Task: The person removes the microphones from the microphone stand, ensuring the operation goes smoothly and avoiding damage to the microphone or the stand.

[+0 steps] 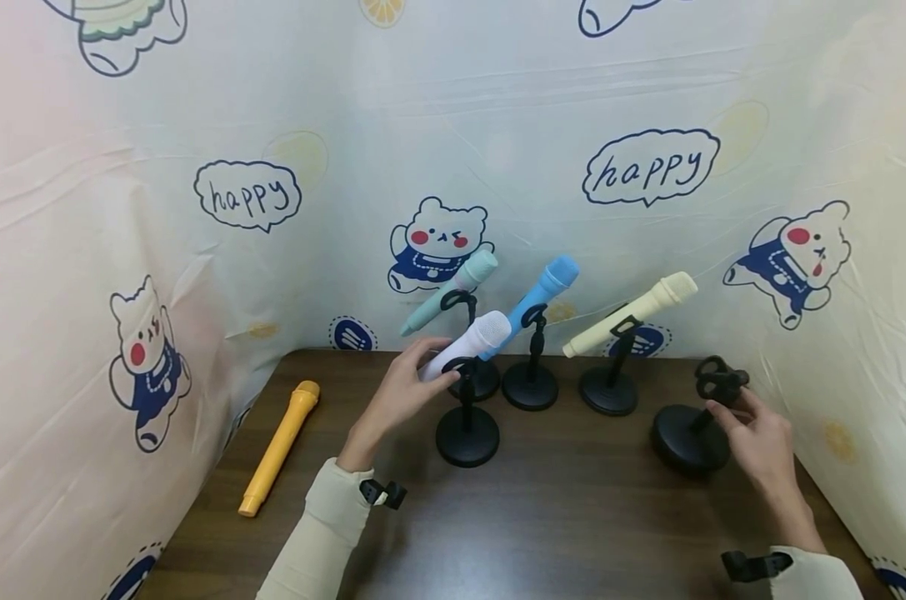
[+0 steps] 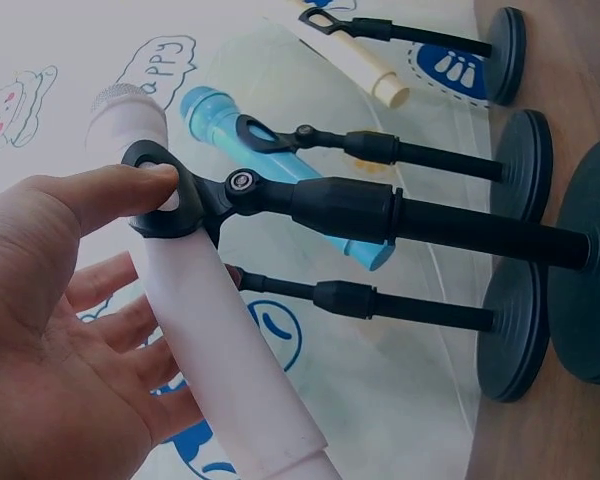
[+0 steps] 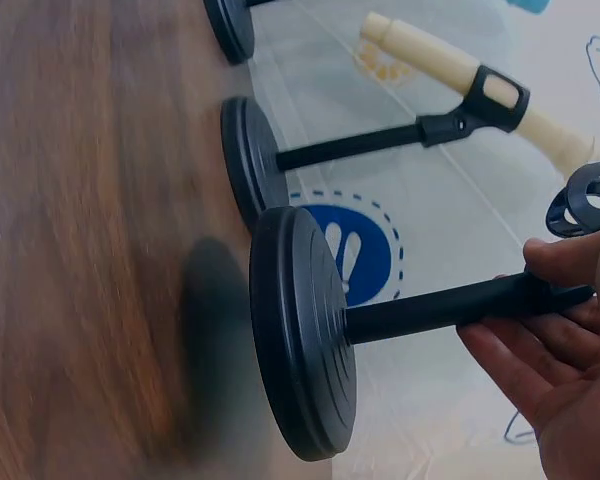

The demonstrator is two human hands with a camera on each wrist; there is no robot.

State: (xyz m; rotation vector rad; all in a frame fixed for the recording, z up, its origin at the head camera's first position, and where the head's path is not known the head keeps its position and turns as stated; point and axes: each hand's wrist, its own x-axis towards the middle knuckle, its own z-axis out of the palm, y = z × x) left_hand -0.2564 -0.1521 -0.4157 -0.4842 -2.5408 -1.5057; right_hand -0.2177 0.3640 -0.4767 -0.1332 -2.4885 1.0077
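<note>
My left hand [image 1: 410, 385] holds a white microphone [image 2: 230, 340] that sits in the clip of a black stand [image 2: 460, 230]. In the left wrist view the thumb presses over the clip, while the fingers lie behind the microphone. That stand's round base [image 1: 468, 437] is on the table. My right hand [image 1: 763, 442] grips another black microphone stand [image 3: 410, 312] by its pole, just below a clip [image 3: 585, 200] with no microphone in it. The stand tilts, and its round base [image 3: 305, 335] appears raised, with a shadow beside it.
Behind stand a green microphone [image 1: 448, 293], a blue microphone [image 1: 543, 287] and a cream microphone [image 1: 633, 315], each on a black stand. A yellow microphone [image 1: 280, 450] lies on the left of the brown table [image 1: 543, 517]. Patterned cloth [image 1: 528, 108] hangs around the back and sides.
</note>
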